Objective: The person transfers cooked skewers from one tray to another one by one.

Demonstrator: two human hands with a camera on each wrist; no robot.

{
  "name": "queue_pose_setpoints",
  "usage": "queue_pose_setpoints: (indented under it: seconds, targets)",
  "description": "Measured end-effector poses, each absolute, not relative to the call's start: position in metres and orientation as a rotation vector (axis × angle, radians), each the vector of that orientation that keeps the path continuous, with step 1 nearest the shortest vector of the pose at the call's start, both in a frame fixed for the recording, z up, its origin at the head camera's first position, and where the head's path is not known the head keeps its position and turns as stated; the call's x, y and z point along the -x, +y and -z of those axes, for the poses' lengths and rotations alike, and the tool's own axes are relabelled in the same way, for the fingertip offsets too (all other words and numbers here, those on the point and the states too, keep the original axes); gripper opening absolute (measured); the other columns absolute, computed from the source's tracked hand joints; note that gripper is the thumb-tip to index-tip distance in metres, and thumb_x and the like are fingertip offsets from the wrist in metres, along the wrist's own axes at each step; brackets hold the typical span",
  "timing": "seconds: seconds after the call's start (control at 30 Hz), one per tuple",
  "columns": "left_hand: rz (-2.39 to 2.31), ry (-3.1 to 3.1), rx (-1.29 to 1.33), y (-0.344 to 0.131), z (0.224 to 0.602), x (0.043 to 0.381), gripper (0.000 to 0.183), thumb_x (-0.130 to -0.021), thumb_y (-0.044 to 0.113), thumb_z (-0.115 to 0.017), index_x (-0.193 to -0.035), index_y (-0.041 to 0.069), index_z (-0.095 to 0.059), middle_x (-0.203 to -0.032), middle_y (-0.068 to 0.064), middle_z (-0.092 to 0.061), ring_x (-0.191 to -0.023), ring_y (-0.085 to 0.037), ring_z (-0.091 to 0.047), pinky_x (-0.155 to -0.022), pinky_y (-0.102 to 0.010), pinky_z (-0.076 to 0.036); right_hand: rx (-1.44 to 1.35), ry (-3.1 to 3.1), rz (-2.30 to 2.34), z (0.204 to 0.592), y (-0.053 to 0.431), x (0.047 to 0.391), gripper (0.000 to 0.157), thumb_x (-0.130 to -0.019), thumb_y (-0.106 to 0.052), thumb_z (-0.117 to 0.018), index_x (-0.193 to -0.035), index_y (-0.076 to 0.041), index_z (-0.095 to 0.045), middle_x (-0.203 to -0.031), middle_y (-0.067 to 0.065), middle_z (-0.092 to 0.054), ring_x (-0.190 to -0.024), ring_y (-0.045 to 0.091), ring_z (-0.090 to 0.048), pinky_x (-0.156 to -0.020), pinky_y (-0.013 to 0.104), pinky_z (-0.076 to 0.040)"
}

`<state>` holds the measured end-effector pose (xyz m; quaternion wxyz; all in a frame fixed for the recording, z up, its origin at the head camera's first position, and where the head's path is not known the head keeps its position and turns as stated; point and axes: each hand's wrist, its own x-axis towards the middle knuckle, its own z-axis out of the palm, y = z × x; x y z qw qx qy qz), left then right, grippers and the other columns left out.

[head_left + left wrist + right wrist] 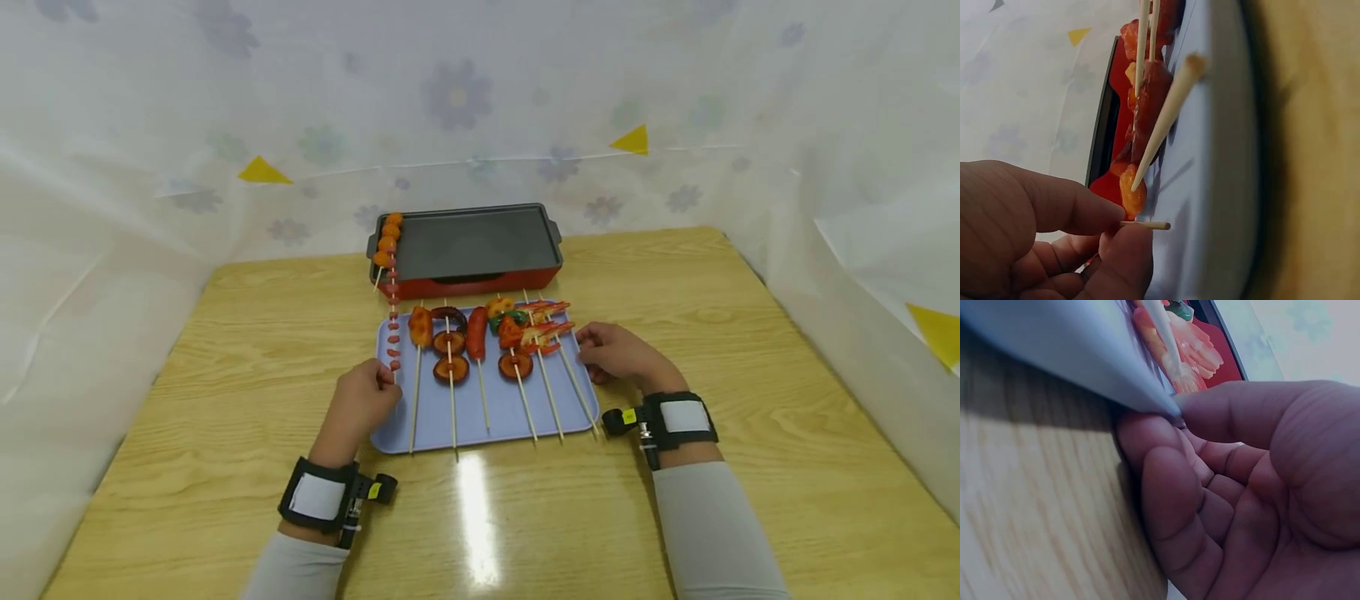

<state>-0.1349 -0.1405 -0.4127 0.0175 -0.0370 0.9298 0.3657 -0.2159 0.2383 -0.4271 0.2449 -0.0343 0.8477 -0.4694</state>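
Observation:
My left hand (pixel 367 396) pinches the near end of a skewer (pixel 393 333) strung with small red pieces, between thumb and forefinger. The skewer's stick end (pixel 1159 225) pokes out past the fingertips in the left wrist view. Its far end overlaps the grill's front left corner. My right hand (pixel 611 350) grips the right rim of the lilac tray (pixel 427 429), thumb above and curled fingers beneath. On the tray lie several skewers, among them a red sausage (pixel 476 333), mushroom slices (pixel 451 369) and red-and-orange shrimp-like pieces (pixel 546 333).
Behind the tray stands a red grill with a dark flat plate (pixel 472 242). A skewer of orange balls (pixel 387 242) lies along its left edge. The wooden table (pixel 225 375) extends around them, with a flower-patterned white sheet (pixel 457 100) hanging behind.

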Motion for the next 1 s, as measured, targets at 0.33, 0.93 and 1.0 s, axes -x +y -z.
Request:
queue_pose_setpoints:
  seconds: [0.33,0.93,1.0]
  targets:
    - [-1.095,2.881,0.129,-0.133,0.407,0.117,0.003,-0.082,0.0,-0.058,-0.082,0.002,-0.055,-0.07,-0.007,-0.051,-0.06,-0.021,-0.047,-0.05,-0.03,-0.035,0.087,2.311,1.287,0.432,0.238,0.219,0.032,-0.098,-0.009,-0.054,-0.127,0.004,-0.048,-0.094,0.011,-0.054,-0.068,0.018,-0.057,-0.061,0.031,-0.051]
    - [-0.944,2.855,0.126,-0.132,0.401,0.108,0.01,-0.08,0.002,-0.06,-0.074,0.005,-0.053,-0.065,-0.006,-0.049,-0.056,-0.02,-0.047,-0.048,-0.028,-0.033,0.084,2.314,1.293,0.428,0.238,0.218,0.031,-0.098,-0.009,-0.054,-0.126,0.004,-0.048,-0.094,0.012,-0.054,-0.068,0.019,-0.056,-0.061,0.031,-0.052]
    - [-0.931,2.849,0.133,-0.132,0.4,0.106,0.012,-0.08,0.002,-0.06,-0.072,0.005,-0.053,-0.064,-0.006,-0.049,-0.055,-0.019,-0.046,-0.048,-0.028,-0.033,0.081,2.316,1.288,0.429,0.238,0.218,0.031,-0.098,-0.009,-0.054,-0.126,0.004,-0.048,-0.094,0.011,-0.054,-0.068,0.019,-0.057,-0.061,0.031,-0.052]
